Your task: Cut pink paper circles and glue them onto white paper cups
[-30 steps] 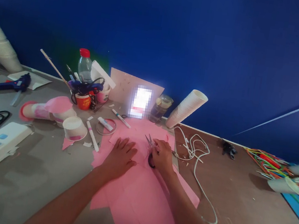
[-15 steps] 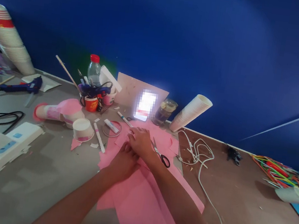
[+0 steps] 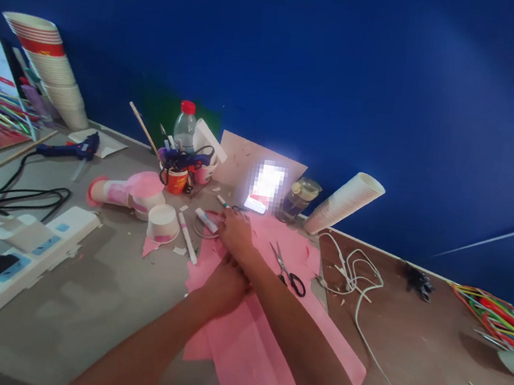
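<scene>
Multiple pink sheets (image 3: 237,354) lie beneath the left hand (image 3: 229,285); the right hand (image 3: 236,233) is positioned beyond it, beside a white tube (image 3: 206,219). Whether either hand grips anything cannot be determined. Scissors (image 3: 286,271) rest on the sheets.

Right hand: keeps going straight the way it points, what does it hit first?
Probably the marker just beyond the fingertips of the right hand; depth is unclear, so they may already touch. The white tube lies close by, left of that line.
</scene>
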Demonstrator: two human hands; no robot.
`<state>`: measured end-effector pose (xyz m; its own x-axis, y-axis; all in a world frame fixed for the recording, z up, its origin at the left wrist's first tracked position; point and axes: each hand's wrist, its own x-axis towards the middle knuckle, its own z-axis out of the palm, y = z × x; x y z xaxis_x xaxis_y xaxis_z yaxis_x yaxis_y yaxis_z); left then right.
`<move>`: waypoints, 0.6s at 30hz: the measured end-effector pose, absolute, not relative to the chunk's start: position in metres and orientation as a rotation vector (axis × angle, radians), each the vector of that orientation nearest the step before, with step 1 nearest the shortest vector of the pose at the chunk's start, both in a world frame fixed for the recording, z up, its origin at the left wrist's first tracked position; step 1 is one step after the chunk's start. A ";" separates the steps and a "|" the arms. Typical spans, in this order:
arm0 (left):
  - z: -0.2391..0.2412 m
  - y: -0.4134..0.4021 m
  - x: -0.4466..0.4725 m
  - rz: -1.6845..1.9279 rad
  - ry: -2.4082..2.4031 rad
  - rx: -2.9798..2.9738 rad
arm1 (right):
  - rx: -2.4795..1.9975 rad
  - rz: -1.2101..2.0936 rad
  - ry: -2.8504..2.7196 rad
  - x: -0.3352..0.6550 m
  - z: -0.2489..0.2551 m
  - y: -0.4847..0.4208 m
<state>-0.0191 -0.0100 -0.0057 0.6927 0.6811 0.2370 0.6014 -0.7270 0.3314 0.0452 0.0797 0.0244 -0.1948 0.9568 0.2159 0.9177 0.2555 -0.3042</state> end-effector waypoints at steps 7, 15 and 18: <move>-0.002 -0.010 -0.020 0.469 1.031 2.685 | -1.685 0.151 -2.070 0.066 0.035 0.067; -0.004 -0.009 -0.022 0.443 1.024 2.731 | -1.828 0.250 -1.722 0.166 0.035 -0.001; -0.008 -0.008 -0.021 0.467 1.025 2.744 | -1.977 0.266 -1.652 0.193 0.030 -0.029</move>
